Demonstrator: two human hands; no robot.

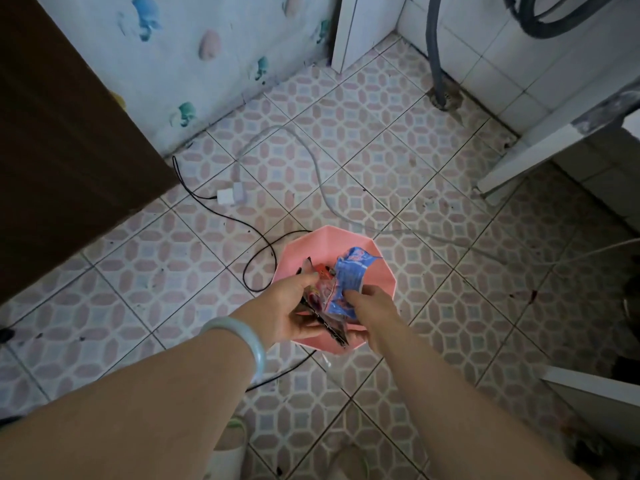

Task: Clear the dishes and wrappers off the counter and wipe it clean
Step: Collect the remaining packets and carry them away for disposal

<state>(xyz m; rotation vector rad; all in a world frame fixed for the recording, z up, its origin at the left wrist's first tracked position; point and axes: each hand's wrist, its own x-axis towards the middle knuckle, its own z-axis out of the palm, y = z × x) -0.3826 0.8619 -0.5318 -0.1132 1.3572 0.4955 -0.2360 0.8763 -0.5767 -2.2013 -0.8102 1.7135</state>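
Clamping fingers on wrappers (pixel 349 271) over the plate (pixel 322 241), left hand (pixel 294 308) and right hand (pixel 375 306) were mid-clearing; wiping likely remained.

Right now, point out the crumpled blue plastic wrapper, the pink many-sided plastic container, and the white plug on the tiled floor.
crumpled blue plastic wrapper (pixel 350 271): head view, its printed upper face.
pink many-sided plastic container (pixel 306 247): head view, bare far inner wall.
white plug (pixel 227 197): head view, its top face.

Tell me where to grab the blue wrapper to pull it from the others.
Take the blue wrapper by its crumpled lower end, where the right hand pinches it, coming from the right. Its top fans out loose, and the left hand holds the other wrappers on the left.
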